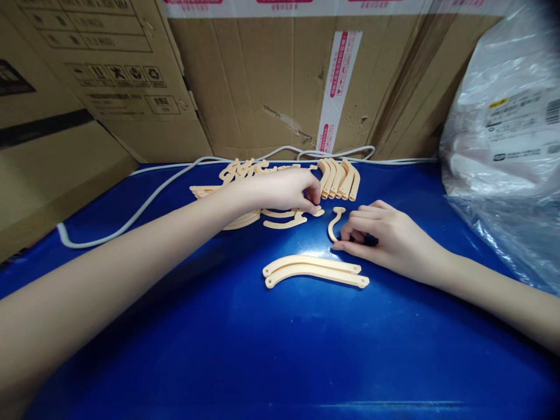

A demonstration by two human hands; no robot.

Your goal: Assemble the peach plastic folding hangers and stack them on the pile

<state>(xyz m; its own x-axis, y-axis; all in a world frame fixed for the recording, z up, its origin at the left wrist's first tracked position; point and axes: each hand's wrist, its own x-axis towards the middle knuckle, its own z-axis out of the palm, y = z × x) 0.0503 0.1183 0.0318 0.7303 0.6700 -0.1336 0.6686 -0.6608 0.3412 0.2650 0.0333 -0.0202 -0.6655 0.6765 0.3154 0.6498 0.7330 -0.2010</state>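
Note:
My right hand (374, 233) pinches the lower end of a thin cream curved piece with a flat, wider head (335, 220), holding it just over the blue table. Reaching across from the left, my left hand (295, 189) has thumb and fingers closed at a small cream piece (318, 211) beside the pile; its kind is partly hidden. Several slim curved strips (284, 223) lie under and beside that hand. Nearer to me, two long cream bent arms with holes at their ends (315, 272) rest side by side.
A row of bent cream arms (339, 179) and a heap of small curved parts (245, 169) lie at the back of the blue table (280, 350). Behind run a white cable (153, 204) and cardboard boxes (262, 87). A clear plastic bag (503, 134) stands at the right.

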